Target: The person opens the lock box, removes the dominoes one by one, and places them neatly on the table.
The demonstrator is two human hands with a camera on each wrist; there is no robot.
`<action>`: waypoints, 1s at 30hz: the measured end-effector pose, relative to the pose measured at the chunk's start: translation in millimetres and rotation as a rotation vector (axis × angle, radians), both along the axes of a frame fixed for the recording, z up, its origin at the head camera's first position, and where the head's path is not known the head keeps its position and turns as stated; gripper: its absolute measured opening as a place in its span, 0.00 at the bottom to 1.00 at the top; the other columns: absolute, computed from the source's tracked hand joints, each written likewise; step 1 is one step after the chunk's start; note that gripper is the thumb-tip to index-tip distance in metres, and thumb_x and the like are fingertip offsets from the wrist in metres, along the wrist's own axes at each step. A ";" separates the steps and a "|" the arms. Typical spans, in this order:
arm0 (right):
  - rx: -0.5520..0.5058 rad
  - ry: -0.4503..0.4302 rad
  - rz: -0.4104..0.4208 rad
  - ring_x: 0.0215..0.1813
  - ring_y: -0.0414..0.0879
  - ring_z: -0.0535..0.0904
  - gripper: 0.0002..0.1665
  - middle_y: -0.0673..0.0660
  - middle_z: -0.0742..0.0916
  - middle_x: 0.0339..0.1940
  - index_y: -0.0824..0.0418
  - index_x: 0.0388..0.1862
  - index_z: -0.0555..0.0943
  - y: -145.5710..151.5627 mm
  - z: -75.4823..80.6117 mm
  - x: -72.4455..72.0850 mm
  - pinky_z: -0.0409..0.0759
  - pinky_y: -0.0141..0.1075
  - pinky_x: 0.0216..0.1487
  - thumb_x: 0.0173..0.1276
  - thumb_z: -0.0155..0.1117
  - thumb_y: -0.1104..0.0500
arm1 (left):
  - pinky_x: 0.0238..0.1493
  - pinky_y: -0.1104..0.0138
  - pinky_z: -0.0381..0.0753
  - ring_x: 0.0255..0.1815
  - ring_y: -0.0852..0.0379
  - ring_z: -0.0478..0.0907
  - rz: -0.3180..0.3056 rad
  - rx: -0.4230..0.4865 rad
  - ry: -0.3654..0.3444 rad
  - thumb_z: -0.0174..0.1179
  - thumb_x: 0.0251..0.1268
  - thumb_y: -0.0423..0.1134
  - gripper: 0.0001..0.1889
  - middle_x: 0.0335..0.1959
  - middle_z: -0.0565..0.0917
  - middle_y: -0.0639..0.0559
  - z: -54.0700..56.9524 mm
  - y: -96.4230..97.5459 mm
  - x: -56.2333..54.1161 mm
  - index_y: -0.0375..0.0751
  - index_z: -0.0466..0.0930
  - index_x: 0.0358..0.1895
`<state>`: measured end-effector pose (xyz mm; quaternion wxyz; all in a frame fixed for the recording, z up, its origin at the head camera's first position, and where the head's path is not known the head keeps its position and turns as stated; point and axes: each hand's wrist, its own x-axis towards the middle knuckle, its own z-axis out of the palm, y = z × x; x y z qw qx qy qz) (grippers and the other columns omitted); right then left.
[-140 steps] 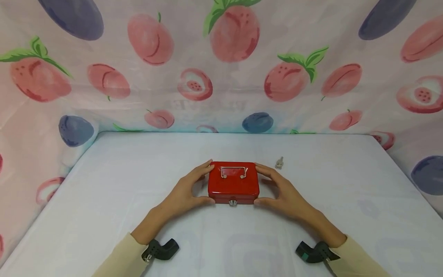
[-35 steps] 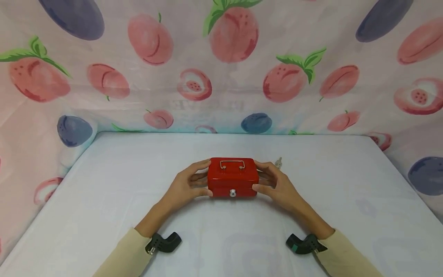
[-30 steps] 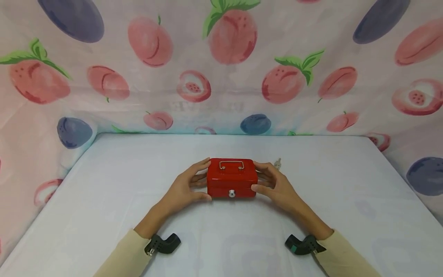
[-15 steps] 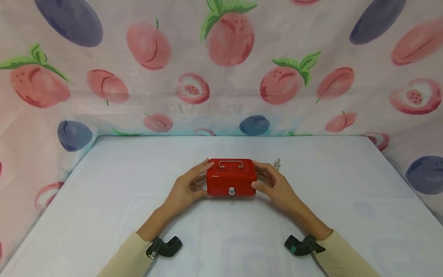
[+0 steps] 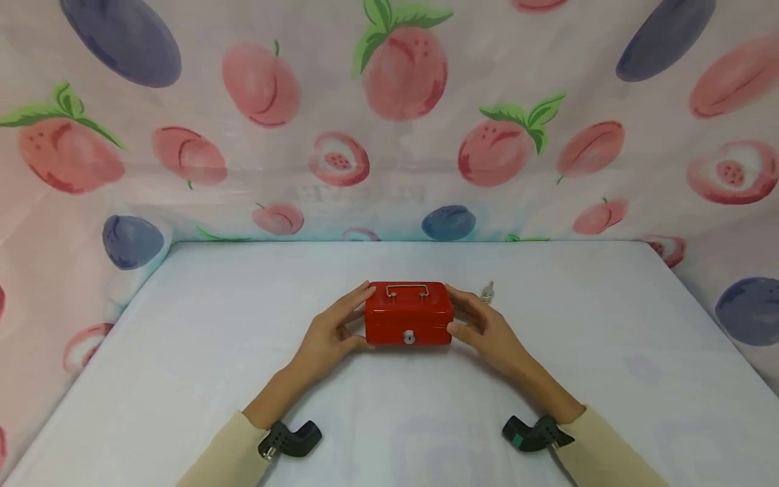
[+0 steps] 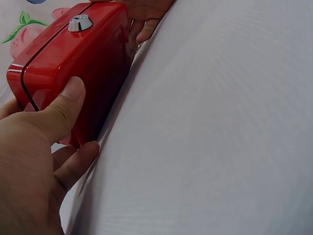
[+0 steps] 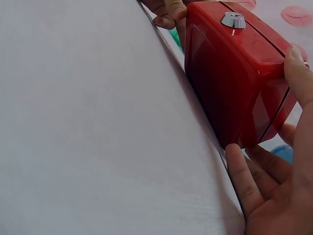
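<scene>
A red metal cash box (image 5: 408,316) is held between both hands near the middle of the white table. It tilts back, its front raised and its dark underside (image 7: 210,78) showing in the wrist views. A wire handle (image 5: 407,287) lies on the closed lid, and a silver keyhole lock (image 5: 409,337) faces forward. My left hand (image 5: 324,340) grips the left end, its thumb (image 6: 73,90) at the lower front edge. My right hand (image 5: 496,337) grips the right end, its thumb (image 7: 296,68) near the lid seam.
A small bunch of silver keys (image 5: 487,292) lies on the white tablecloth (image 5: 389,419) just behind my right hand. A fruit-printed curtain (image 5: 523,54) hangs behind the table and down its sides. Each wrist wears a black camera mount (image 5: 291,439).
Since the earliest frame, the cash box has tipped back, showing more of its front, and both hands have shifted with it. Over the last half second it stays almost the same.
</scene>
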<state>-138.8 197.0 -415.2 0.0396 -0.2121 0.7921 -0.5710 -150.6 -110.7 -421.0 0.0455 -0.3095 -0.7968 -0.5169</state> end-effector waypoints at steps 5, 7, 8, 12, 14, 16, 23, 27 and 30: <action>0.003 0.014 0.000 0.66 0.51 0.70 0.37 0.53 0.73 0.68 0.48 0.74 0.62 -0.7 1.2 -1.2 0.74 0.33 0.57 0.69 0.62 0.59 | 0.26 0.69 0.78 0.60 0.51 0.74 0.019 -0.018 0.029 0.72 0.46 0.27 0.46 0.72 0.62 0.57 2.2 -1.8 -1.9 0.54 0.63 0.72; 0.002 0.005 0.006 0.66 0.52 0.69 0.38 0.54 0.72 0.68 0.48 0.74 0.61 -0.5 1.0 -0.7 0.75 0.34 0.56 0.68 0.63 0.59 | 0.25 0.68 0.78 0.60 0.51 0.74 0.014 -0.011 0.024 0.72 0.46 0.26 0.46 0.72 0.62 0.57 0.7 -2.1 -2.4 0.53 0.63 0.72; 0.003 0.001 0.008 0.66 0.52 0.69 0.39 0.54 0.72 0.68 0.48 0.74 0.61 -0.1 0.5 -0.3 0.76 0.34 0.55 0.67 0.64 0.59 | 0.25 0.68 0.79 0.60 0.51 0.74 0.010 -0.009 0.020 0.72 0.46 0.26 0.46 0.72 0.62 0.57 -0.5 -2.1 -2.7 0.53 0.63 0.72; -0.010 0.003 0.020 0.66 0.53 0.68 0.41 0.56 0.72 0.68 0.49 0.75 0.61 1.3 -2.1 0.8 0.77 0.34 0.53 0.66 0.65 0.61 | 0.26 0.67 0.79 0.61 0.51 0.73 -0.002 0.001 -0.003 0.72 0.47 0.27 0.47 0.72 0.62 0.56 -4.1 -1.4 -2.5 0.53 0.62 0.73; -0.020 0.008 0.028 0.66 0.53 0.68 0.41 0.56 0.72 0.68 0.49 0.75 0.61 1.7 -3.2 0.8 0.77 0.34 0.53 0.65 0.66 0.62 | 0.25 0.68 0.79 0.61 0.52 0.73 0.000 0.001 -0.005 0.72 0.46 0.27 0.47 0.72 0.62 0.57 -4.9 -1.1 -2.2 0.54 0.61 0.73; -0.024 0.016 0.037 0.67 0.53 0.68 0.42 0.56 0.71 0.68 0.50 0.75 0.60 2.6 -4.1 0.9 0.77 0.35 0.53 0.65 0.66 0.62 | 0.25 0.68 0.78 0.61 0.53 0.73 0.001 -0.001 -0.001 0.72 0.45 0.27 0.48 0.72 0.62 0.58 -4.6 -0.5 -2.3 0.54 0.61 0.73; -0.020 0.025 0.031 0.67 0.54 0.68 0.43 0.56 0.70 0.69 0.49 0.75 0.60 7.4 -4.6 3.4 0.78 0.35 0.52 0.64 0.67 0.63 | 0.24 0.69 0.77 0.61 0.53 0.74 -0.004 -0.020 0.010 0.73 0.46 0.27 0.49 0.72 0.62 0.59 -2.9 3.1 -5.1 0.56 0.60 0.73; -0.023 0.020 0.052 0.67 0.55 0.67 0.45 0.56 0.69 0.69 0.49 0.76 0.59 5.4 -3.5 3.8 0.78 0.37 0.53 0.63 0.68 0.63 | 0.24 0.69 0.76 0.60 0.54 0.74 0.014 -0.020 -0.010 0.73 0.46 0.28 0.47 0.72 0.62 0.58 -4.3 2.4 -3.6 0.54 0.61 0.73; -0.026 0.018 0.073 0.68 0.54 0.66 0.46 0.56 0.69 0.70 0.49 0.76 0.58 2.8 -3.2 1.5 0.78 0.38 0.53 0.62 0.69 0.62 | 0.23 0.68 0.75 0.60 0.51 0.75 0.035 -0.005 -0.008 0.73 0.45 0.26 0.47 0.72 0.63 0.55 -4.9 0.8 -1.7 0.49 0.62 0.73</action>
